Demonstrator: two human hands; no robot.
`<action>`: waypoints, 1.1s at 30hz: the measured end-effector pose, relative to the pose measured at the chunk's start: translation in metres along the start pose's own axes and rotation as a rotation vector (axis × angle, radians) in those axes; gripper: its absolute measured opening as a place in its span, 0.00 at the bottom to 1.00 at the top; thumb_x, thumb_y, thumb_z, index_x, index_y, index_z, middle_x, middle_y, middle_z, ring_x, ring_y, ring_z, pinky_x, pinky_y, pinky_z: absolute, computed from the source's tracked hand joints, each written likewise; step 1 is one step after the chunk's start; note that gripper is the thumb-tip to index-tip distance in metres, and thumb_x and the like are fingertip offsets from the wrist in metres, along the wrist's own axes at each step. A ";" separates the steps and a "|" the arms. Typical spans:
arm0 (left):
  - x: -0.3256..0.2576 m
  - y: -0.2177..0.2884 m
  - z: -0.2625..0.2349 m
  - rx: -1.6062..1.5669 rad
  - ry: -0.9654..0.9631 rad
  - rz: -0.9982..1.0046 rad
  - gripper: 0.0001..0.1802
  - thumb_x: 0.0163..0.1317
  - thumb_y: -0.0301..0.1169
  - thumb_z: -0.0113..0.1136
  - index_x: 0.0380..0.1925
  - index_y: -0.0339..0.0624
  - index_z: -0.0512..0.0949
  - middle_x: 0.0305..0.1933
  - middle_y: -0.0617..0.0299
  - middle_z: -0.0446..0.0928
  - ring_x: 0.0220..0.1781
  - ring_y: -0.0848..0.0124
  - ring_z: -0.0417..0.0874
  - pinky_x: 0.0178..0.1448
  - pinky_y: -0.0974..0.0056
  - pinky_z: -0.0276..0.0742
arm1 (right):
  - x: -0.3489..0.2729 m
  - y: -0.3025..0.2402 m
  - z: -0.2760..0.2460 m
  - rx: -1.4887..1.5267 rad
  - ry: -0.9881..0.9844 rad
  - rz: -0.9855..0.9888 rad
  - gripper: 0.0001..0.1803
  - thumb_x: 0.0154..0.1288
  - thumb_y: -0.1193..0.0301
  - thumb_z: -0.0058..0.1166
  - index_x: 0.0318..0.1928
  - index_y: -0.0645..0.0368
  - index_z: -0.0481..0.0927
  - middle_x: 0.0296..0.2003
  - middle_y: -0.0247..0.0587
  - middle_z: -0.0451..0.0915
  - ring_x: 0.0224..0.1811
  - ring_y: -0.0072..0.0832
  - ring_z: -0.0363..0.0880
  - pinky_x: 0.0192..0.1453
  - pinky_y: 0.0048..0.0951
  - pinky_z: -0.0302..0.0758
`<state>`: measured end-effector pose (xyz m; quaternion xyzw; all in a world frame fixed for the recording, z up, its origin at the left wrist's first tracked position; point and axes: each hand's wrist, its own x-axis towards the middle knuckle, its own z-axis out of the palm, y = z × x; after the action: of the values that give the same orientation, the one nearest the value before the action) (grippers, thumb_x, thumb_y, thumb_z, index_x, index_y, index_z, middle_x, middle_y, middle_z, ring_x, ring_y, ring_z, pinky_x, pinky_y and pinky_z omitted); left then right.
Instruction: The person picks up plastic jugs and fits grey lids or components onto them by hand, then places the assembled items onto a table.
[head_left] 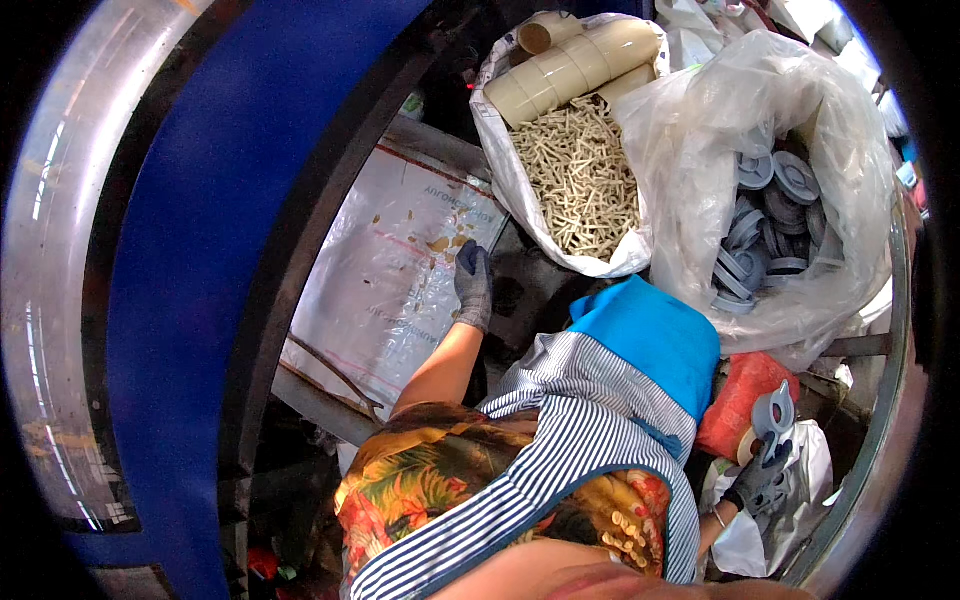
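My left hand [473,287], in a grey glove with dark fingertips, rests at the right edge of a plastic-covered board [375,275]. Its fingers are curled together, and whatever they may hold is hidden. At the lower right, my right hand [762,480], in a dark grey glove, reaches up to a grey round plastic fitting [773,411] with an open ring shape. The fingers appear closed on the fitting's lower side, partly out of sight. Just beside that hand lie a red bag [745,395] and a crumpled white bag [805,470].
A white sack [505,160] holds many short beige pieces [580,175] and beige pipes [575,70]. Next to it, a clear plastic bag [680,180] contains several grey round fittings [795,178]. A large blue machine frame [220,200] curves along the left. Blue cloth [650,335] covers my lap.
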<state>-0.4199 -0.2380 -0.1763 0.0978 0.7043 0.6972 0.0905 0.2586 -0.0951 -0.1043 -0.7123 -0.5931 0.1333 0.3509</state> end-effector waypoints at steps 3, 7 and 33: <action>0.003 0.003 -0.011 0.260 0.047 0.069 0.19 0.66 0.34 0.57 0.53 0.35 0.75 0.52 0.56 0.79 0.55 0.66 0.79 0.62 0.63 0.71 | -0.006 -0.032 -0.011 -0.335 -0.008 -0.034 0.41 0.64 0.51 0.58 0.69 0.61 0.60 0.64 0.57 0.66 0.63 0.50 0.69 0.64 0.45 0.67; 0.014 0.002 -0.024 0.130 0.004 0.050 0.25 0.64 0.35 0.60 0.57 0.32 0.70 0.54 0.49 0.76 0.56 0.57 0.77 0.62 0.59 0.70 | -0.014 -0.072 -0.010 -0.576 -0.057 -0.107 0.45 0.62 0.44 0.55 0.71 0.56 0.58 0.66 0.58 0.64 0.65 0.54 0.65 0.66 0.47 0.65; 0.083 0.083 -0.062 -0.707 -0.020 -0.266 0.27 0.69 0.42 0.50 0.60 0.34 0.68 0.61 0.47 0.72 0.58 0.53 0.76 0.64 0.48 0.71 | -0.026 -0.294 0.004 -0.184 -0.143 -0.767 0.35 0.59 0.67 0.62 0.65 0.66 0.66 0.67 0.54 0.63 0.69 0.48 0.63 0.71 0.44 0.59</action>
<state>-0.5156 -0.2755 -0.0920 -0.0251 0.4260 0.8784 0.2153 0.0284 -0.1036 0.0805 -0.4563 -0.8485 -0.0118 0.2678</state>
